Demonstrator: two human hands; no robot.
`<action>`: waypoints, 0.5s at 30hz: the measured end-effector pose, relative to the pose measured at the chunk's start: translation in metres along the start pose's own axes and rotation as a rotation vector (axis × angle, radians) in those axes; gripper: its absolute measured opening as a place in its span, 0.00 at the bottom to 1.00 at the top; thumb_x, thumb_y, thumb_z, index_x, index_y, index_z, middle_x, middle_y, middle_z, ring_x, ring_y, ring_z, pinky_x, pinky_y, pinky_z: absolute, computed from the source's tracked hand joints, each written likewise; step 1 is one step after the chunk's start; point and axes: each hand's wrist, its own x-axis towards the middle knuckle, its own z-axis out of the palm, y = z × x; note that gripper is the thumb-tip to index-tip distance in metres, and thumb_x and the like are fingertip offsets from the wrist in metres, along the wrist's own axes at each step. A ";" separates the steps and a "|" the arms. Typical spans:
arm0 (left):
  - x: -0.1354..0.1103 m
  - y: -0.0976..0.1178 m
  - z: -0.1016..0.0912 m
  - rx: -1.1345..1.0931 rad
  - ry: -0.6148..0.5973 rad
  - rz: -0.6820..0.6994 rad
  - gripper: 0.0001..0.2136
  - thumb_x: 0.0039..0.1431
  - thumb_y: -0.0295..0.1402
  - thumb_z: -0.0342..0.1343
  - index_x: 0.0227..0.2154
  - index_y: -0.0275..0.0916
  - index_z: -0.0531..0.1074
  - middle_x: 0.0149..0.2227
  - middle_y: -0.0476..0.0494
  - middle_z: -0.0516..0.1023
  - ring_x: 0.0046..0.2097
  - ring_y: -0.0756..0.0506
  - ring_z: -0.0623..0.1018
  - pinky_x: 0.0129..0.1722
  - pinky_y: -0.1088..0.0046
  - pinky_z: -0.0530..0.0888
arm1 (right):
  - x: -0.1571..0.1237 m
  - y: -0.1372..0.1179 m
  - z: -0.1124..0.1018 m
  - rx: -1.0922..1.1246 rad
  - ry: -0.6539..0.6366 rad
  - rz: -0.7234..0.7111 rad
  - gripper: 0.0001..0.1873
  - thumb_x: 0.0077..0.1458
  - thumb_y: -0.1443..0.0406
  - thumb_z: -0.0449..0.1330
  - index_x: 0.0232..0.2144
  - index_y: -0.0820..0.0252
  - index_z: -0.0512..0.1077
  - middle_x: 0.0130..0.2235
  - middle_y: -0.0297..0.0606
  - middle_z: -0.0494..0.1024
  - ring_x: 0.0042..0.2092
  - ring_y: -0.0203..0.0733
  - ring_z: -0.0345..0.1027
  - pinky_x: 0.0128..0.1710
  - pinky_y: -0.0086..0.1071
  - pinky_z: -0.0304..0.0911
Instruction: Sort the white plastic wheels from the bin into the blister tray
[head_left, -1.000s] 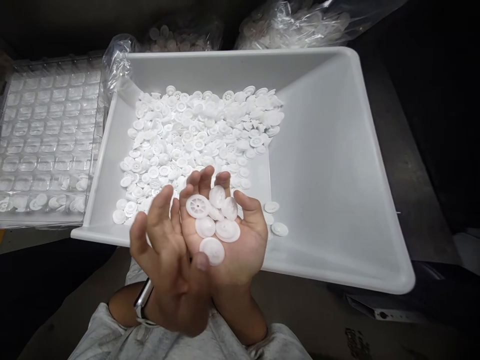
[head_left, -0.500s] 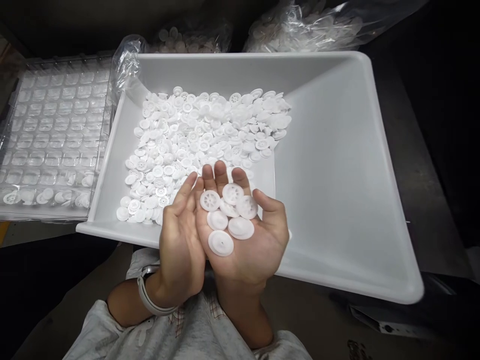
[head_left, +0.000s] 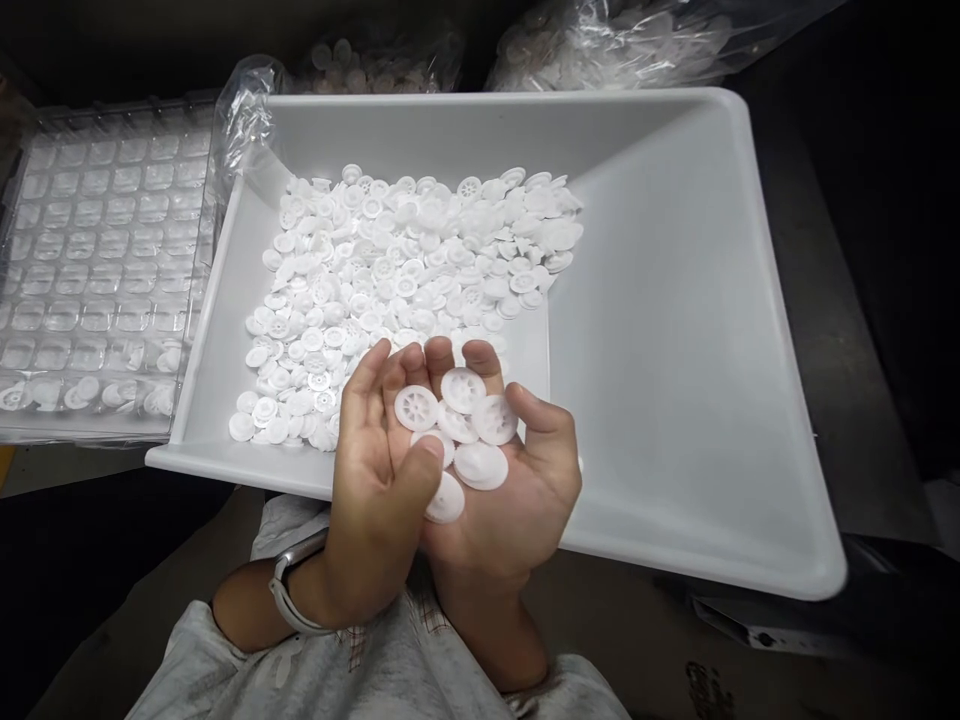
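Palm up and cupped, my right hand (head_left: 510, 510) holds several round white plastic gears (head_left: 481, 465), some with spoked centres. My left hand (head_left: 382, 480) is pressed along its side, fingers curled up at the edge. The left thumb lies over a gear (head_left: 448, 498) on the palm and covers part of it. Both hands are above the front edge of a large pale grey tray (head_left: 675, 300). In the tray's left half, beyond my fingers, spreads a pile of similar white gears (head_left: 405, 260).
To the left stands a clear plastic blister tray (head_left: 97, 270) with rows of pockets; white gears sit in its nearest rows. Clear bags (head_left: 615, 50) filled with parts lie behind the grey tray. A crumpled plastic wrap (head_left: 249, 110) covers its back left corner.
My left thumb has swung inward over the palm onto the gears. The gears in the right palm have shifted slightly, and the left fingers have curled closer.
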 end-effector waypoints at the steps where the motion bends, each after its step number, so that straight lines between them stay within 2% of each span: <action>1: 0.000 0.000 0.001 0.049 -0.005 0.020 0.25 0.59 0.27 0.57 0.57 0.53 0.61 0.60 0.47 0.67 0.65 0.44 0.67 0.61 0.64 0.72 | 0.000 0.000 0.000 -0.002 -0.011 0.002 0.13 0.53 0.58 0.54 0.32 0.54 0.77 0.38 0.34 0.78 0.45 0.37 0.73 0.60 0.39 0.63; 5: 0.000 0.000 0.004 0.231 0.002 0.095 0.27 0.56 0.24 0.59 0.56 0.52 0.61 0.54 0.47 0.70 0.59 0.46 0.71 0.58 0.68 0.73 | -0.001 -0.002 -0.001 0.001 -0.041 0.029 0.12 0.56 0.60 0.53 0.33 0.53 0.76 0.35 0.32 0.76 0.41 0.35 0.73 0.56 0.36 0.68; 8: 0.002 0.001 0.004 0.302 0.002 0.097 0.22 0.58 0.27 0.59 0.53 0.53 0.64 0.52 0.48 0.69 0.58 0.47 0.71 0.58 0.67 0.72 | 0.000 -0.003 0.000 0.013 -0.064 0.032 0.13 0.57 0.60 0.51 0.31 0.53 0.75 0.31 0.31 0.73 0.38 0.35 0.72 0.54 0.38 0.70; 12: 0.003 0.001 0.002 0.290 -0.003 0.090 0.16 0.63 0.33 0.55 0.52 0.53 0.66 0.52 0.47 0.69 0.58 0.46 0.70 0.57 0.64 0.73 | 0.003 -0.004 0.001 0.065 -0.070 0.054 0.13 0.57 0.61 0.51 0.29 0.54 0.74 0.29 0.30 0.71 0.33 0.32 0.71 0.52 0.34 0.71; 15: 0.002 0.001 0.002 0.274 0.001 0.070 0.14 0.63 0.34 0.54 0.51 0.52 0.66 0.53 0.47 0.70 0.59 0.45 0.70 0.56 0.64 0.74 | 0.005 -0.004 0.001 0.075 -0.043 0.069 0.11 0.56 0.60 0.51 0.28 0.54 0.73 0.29 0.30 0.71 0.32 0.32 0.70 0.49 0.33 0.72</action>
